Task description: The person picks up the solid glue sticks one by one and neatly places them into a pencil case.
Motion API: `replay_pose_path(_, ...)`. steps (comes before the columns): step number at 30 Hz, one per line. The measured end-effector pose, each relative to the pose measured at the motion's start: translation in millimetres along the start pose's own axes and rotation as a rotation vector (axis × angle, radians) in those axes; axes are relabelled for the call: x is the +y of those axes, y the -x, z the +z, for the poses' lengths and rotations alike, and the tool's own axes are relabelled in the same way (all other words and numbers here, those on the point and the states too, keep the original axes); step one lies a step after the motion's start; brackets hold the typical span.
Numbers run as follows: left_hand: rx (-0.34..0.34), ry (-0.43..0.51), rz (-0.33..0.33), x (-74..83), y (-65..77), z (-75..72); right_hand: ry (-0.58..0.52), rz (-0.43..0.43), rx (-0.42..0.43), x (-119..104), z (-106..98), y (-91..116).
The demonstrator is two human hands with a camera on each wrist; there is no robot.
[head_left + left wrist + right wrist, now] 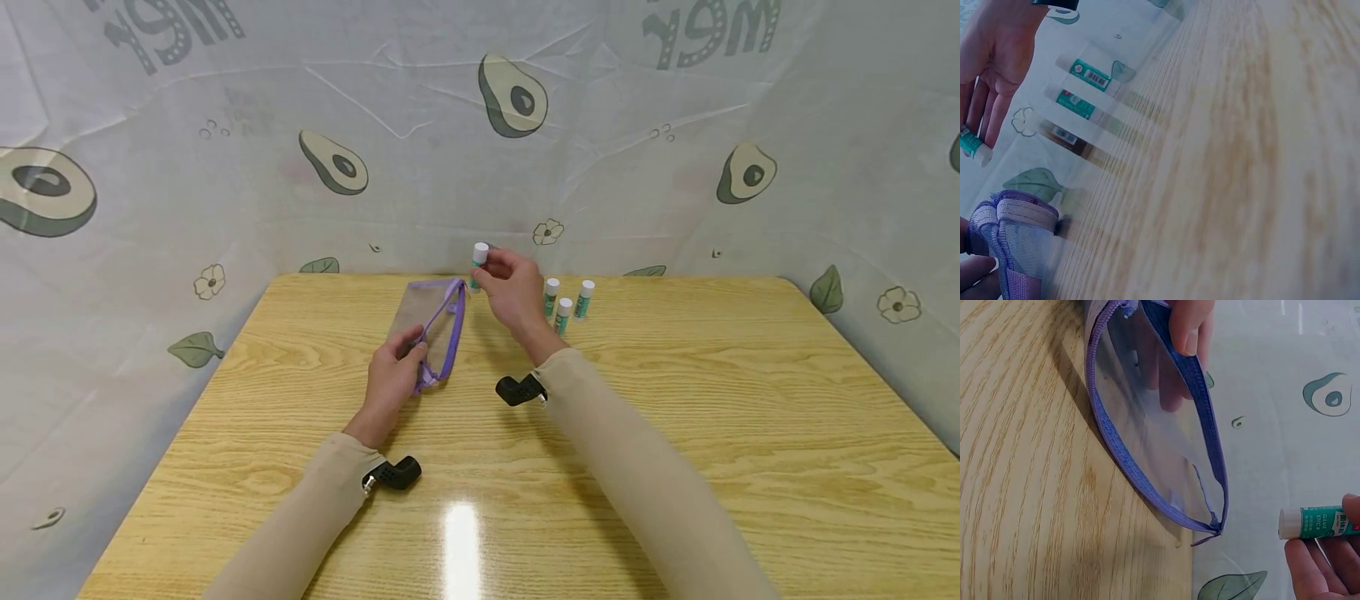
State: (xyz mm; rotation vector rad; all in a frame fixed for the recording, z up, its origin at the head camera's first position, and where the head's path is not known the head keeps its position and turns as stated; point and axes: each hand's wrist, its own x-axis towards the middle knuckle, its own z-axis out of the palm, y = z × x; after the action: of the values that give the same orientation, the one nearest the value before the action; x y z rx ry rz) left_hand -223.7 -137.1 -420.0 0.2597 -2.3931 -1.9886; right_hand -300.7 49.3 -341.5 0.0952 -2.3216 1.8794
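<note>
A see-through pouch with a purple zipper edge [452, 337] has its mouth spread apart on the left part of the table. My left hand [395, 367] pinches one side of that mouth, thumb outside and fingers behind the clear wall in the right wrist view. Up near the back edge, my right hand [515, 290] holds a green glue stick with white ends [1322, 522], off the table and just right of the pouch's far end. Three more glue sticks stand upright beyond the right hand: one [551, 297], a second [563, 317] and a third [583, 300].
The wood-grain table [712, 433] reaches back to a pale cloth [420, 100] printed with avocados, leaves and flowers. Black wrist cameras sit on the left sleeve [300, 517] and the right sleeve [637, 467]. A bright reflection lies near the table's front.
</note>
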Motion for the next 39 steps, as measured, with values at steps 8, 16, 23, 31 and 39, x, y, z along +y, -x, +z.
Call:
replay_pose_path(8, -0.012, -0.001, -0.015, 1.0, -0.7, -0.4, 0.015, 0.003, -0.005, 3.4, 4.6, 0.0)
replay_pose_path(16, -0.005, 0.001, 0.000, 0.5, -0.7, 1.3, 0.044, 0.028, -0.011, 12.0, 9.3, -0.1)
replay_pose_path(23, 0.001, -0.001, 0.010, 1.1, -1.1, 2.7, 0.057, 0.039, -0.012, 17.3, 11.6, -1.0)
replay_pose_path(31, 0.007, -0.005, 0.012, 1.8, -1.2, 3.0, 0.086, 0.053, -0.024, 23.3, 17.4, -1.0)
replay_pose_path(39, 0.012, -0.005, 0.017, 1.5, -0.2, 3.0, 0.097, 0.054, -0.025, 31.3, 23.5, -2.2)
